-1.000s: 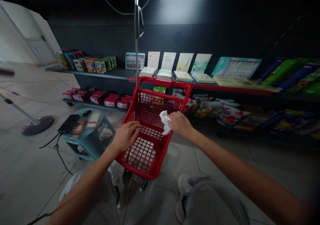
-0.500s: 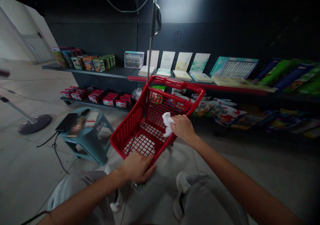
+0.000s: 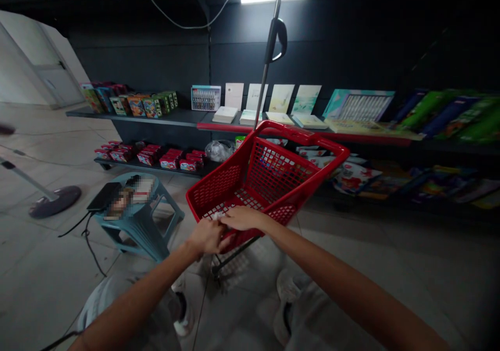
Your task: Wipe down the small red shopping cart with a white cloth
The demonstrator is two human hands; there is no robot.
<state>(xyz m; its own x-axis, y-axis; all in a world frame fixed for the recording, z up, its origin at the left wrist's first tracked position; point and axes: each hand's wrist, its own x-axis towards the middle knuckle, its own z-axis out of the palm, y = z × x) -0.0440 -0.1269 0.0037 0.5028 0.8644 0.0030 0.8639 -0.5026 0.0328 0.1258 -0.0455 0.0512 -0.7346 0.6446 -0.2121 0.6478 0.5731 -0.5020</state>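
change: both hands have come together at the near rim of the red wheeled shopping basket (image 3: 221,182). a moment ago i had the right hand further up, on the white cloth (image 3: 217,215).
cloth: only a small white bit shows at the near rim, between the hands. the rest is hidden, so i can't see how much is there.
left hand (image 3: 207,236): on the near rim, fingers curled in, close against the right.
right hand (image 3: 244,218): reached across the basket, fingers pointing at the left hand and touching it or just beside it.
grip: narrow, both hands closed in around the rim. i can't tell if either is pinching the cloth or only covering it.
basket: swung round since the last frame, mesh wall now faces me, looks empty from here.
shelf: clear plastic bag (image 3: 219,150) now in view behind the basket, beside the red boxes (image 3: 170,161).
left of me: teal plastic stool (image 3: 136,231) with a black tablet (image 3: 104,196) on top, not touched.
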